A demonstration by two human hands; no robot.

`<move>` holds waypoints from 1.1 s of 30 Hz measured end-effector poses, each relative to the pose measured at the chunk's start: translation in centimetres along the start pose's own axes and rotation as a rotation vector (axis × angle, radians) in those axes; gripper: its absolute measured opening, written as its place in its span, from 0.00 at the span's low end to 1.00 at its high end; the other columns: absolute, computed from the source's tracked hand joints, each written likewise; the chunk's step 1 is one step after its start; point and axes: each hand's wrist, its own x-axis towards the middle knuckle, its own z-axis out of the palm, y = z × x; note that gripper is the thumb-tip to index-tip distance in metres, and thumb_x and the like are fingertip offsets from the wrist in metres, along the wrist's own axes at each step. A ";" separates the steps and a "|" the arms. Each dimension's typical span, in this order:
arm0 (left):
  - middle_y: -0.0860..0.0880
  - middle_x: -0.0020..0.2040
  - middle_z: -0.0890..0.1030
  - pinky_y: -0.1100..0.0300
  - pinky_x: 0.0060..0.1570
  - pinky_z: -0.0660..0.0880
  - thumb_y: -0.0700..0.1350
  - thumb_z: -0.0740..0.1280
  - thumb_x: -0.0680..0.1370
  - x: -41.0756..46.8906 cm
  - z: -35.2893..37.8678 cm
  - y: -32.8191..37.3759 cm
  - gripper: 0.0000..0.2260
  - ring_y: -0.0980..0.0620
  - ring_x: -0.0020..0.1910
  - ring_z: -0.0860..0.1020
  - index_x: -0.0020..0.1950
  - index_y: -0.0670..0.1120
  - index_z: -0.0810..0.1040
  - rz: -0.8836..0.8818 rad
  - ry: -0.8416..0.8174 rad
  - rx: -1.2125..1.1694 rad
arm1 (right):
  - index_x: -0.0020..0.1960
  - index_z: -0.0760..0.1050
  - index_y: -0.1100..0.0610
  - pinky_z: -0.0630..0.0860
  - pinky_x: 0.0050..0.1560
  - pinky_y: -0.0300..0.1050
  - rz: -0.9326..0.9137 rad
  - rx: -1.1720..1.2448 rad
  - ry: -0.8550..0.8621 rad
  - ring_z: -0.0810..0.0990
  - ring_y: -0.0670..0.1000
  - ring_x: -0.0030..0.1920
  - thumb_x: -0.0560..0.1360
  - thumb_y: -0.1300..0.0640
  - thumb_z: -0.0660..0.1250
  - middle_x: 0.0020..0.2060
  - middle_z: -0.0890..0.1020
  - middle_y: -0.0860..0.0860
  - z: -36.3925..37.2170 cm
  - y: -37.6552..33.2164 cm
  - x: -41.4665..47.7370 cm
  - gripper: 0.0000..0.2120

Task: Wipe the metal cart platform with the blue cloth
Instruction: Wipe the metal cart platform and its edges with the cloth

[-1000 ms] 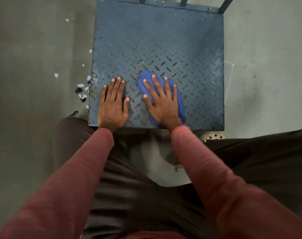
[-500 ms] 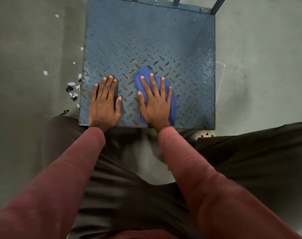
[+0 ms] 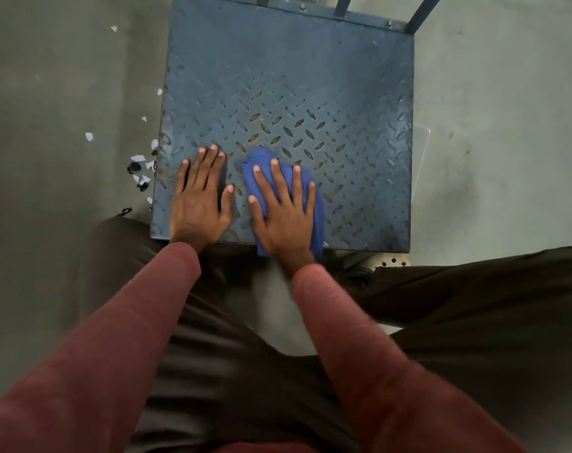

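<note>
Head view, looking down. Nearest the camera, two reddish-brown sleeves cross dark trousers and lead to both hands at the near edge of the cart.

The left hand lies flat on bare metal, fingers straight and close together, thumb spread toward the other hand; it holds nothing. The right hand, just beside it, is spread wide with straight fingers and presses palm-down on the blue cloth (no finger curls round the fabric). The cloth lies bunched under this hand, showing beyond the fingertips and along the little-finger side, and its near end reaches the platform's near edge.

The platform is dark blue-grey tread plate with a raised lozenge pattern, worn to bare, brighter metal ahead of the right fingertips. At the edge farthest from the hands, two bolts sit on the rim and dark uprights rise out of view.

The grey concrete floor surrounds the cart. White and black scraps lie scattered just outward of the left hand. A pale perforated object shows outward of the right wrist, under the platform's near corner.
</note>
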 end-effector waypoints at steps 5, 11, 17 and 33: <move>0.46 0.87 0.57 0.41 0.84 0.51 0.53 0.54 0.86 0.1 -0.3 -0.3 0.29 0.48 0.86 0.52 0.86 0.44 0.57 0.000 -0.029 -0.007 | 0.84 0.52 0.42 0.52 0.80 0.66 0.066 -0.020 0.039 0.54 0.60 0.83 0.84 0.35 0.48 0.84 0.54 0.47 -2.3 8.0 7.1 0.30; 0.45 0.87 0.56 0.42 0.84 0.49 0.54 0.53 0.86 0.1 -0.3 0.1 0.29 0.48 0.86 0.51 0.86 0.44 0.56 -0.022 -0.035 0.005 | 0.84 0.48 0.44 0.49 0.79 0.70 0.540 0.076 0.094 0.48 0.63 0.83 0.85 0.36 0.47 0.84 0.50 0.51 -1.6 7.3 2.6 0.31; 0.45 0.86 0.58 0.42 0.84 0.51 0.51 0.54 0.87 0.0 -0.3 -0.1 0.27 0.48 0.86 0.53 0.85 0.43 0.59 0.001 0.001 -0.016 | 0.84 0.49 0.44 0.41 0.79 0.69 0.221 0.109 -0.018 0.42 0.61 0.83 0.85 0.38 0.51 0.84 0.48 0.48 1.3 -2.6 -3.7 0.30; 0.45 0.87 0.54 0.40 0.84 0.47 0.53 0.49 0.86 0.3 0.4 1.1 0.29 0.47 0.87 0.49 0.86 0.43 0.55 -0.109 -0.060 0.019 | 0.85 0.46 0.46 0.45 0.80 0.68 0.885 0.137 0.175 0.44 0.65 0.83 0.84 0.35 0.47 0.84 0.48 0.51 -2.4 13.4 -0.1 0.33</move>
